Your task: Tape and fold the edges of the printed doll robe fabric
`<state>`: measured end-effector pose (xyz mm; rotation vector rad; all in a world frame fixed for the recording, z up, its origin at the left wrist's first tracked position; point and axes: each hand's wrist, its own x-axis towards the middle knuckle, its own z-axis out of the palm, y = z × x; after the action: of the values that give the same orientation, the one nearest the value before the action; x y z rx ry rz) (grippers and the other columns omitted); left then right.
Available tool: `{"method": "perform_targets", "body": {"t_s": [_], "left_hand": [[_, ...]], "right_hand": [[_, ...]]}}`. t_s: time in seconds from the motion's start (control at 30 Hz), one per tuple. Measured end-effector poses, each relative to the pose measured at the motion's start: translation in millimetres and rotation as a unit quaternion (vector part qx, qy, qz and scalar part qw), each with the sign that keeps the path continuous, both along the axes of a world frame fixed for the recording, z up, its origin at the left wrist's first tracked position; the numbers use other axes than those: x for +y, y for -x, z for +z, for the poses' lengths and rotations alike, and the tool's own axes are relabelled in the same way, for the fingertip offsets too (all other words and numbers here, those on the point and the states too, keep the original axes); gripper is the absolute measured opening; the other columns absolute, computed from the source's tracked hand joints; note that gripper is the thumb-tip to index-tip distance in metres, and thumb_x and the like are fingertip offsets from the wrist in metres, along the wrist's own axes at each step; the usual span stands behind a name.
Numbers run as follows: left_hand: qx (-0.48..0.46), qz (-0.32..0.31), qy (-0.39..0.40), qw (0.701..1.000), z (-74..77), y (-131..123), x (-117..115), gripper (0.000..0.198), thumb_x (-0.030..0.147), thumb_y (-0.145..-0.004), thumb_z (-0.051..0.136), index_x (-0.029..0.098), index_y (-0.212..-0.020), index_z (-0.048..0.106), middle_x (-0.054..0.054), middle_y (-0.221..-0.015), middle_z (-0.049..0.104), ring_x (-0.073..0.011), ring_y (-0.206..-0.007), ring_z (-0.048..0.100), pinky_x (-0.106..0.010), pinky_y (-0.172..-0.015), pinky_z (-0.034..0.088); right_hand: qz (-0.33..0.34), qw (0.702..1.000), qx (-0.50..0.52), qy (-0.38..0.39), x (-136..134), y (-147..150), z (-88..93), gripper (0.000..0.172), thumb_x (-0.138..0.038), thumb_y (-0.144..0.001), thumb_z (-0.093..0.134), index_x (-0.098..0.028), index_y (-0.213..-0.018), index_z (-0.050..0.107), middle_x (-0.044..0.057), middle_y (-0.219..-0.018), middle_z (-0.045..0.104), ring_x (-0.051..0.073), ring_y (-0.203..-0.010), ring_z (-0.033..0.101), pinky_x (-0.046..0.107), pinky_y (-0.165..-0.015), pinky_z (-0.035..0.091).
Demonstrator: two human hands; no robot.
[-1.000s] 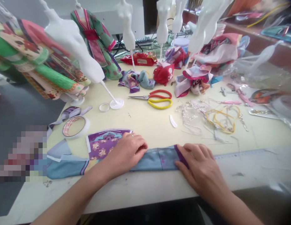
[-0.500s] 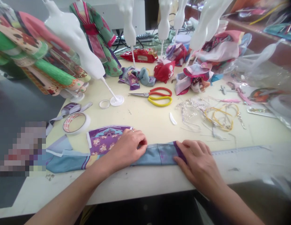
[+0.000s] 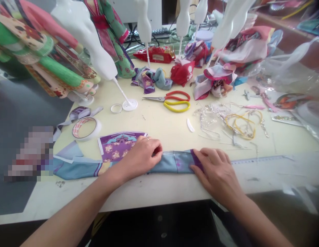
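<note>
Your left hand [image 3: 141,158] and right hand [image 3: 216,173] rest apart on the folded pale-blue fabric strip [image 3: 172,163]. Your right hand presses flat over its purple band; your left fingers [image 3: 156,150] curl at its upper edge, and you can't tell whether they pinch it. A purple printed fabric panel [image 3: 115,147] lies just behind the strip, a ruler [image 3: 259,160] just right of it.

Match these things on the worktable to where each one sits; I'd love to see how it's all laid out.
Things:
1. left hand
2. right hand
3. roll of tape
4. red-handled scissors

Places:
A. beside yellow-handled scissors
B. on the purple band of the blue fabric
C. on the blue fabric, by a corner of the purple printed sheet
D. up and left of the purple printed sheet

Pairs: 1-C, 2-B, 3-D, 4-A
</note>
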<state>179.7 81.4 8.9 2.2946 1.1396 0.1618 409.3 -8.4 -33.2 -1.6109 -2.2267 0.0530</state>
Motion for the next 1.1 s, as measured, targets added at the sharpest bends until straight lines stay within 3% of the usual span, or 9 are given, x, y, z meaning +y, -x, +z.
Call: {"method": "perform_targets", "body": {"t_s": [0.23,0.5,0.87,1.1], "left_hand": [[0.002,0.002,0.001,1.0,-1.5,0.8,-0.8,0.013,0.015,-0.081,0.047,0.019,-0.071,0.054,0.002,-0.07,0.059,-0.0153,-0.071,0.051,-0.035,-0.079,0.036],[-0.003,-0.008,0.001,1.0,-2.5,3.5,-2.1,0.015,0.014,-0.081,0.05,0.021,-0.088,0.061,0.002,-0.077,0.062,-0.0158,-0.076,0.054,-0.035,-0.081,0.035],[-0.001,-0.009,0.015,1.0,-3.1,4.7,-2.3,0.012,0.013,-0.081,0.05,0.019,-0.084,0.06,0.002,-0.077,0.061,-0.0157,-0.078,0.052,-0.035,-0.083,0.034],[-0.018,-0.007,-0.017,1.0,-8.0,6.9,-7.2,0.012,0.011,-0.081,0.051,0.019,-0.08,0.059,0.003,-0.079,0.061,-0.0149,-0.081,0.053,-0.038,-0.092,0.032]], "right_hand": [[0.003,1.0,-0.007,-0.005,0.6,1.1,-1.5,0.038,-0.03,-0.087,0.053,-0.007,-0.117,0.057,0.013,-0.099,0.055,0.026,-0.089,0.048,0.043,-0.081,0.042],[0.002,1.0,-0.008,-0.008,0.4,-0.1,-1.2,0.037,-0.029,-0.087,0.053,-0.009,-0.118,0.057,0.013,-0.099,0.054,0.026,-0.089,0.048,0.042,-0.082,0.042],[0.003,1.0,-0.007,-0.012,0.7,0.6,-1.6,0.037,-0.029,-0.087,0.053,-0.007,-0.117,0.057,0.013,-0.099,0.055,0.026,-0.089,0.048,0.042,-0.082,0.042],[0.004,1.0,-0.008,-0.012,1.4,1.0,-1.4,0.037,-0.029,-0.087,0.053,-0.007,-0.117,0.058,0.013,-0.098,0.055,0.026,-0.09,0.049,0.043,-0.081,0.043]]}}
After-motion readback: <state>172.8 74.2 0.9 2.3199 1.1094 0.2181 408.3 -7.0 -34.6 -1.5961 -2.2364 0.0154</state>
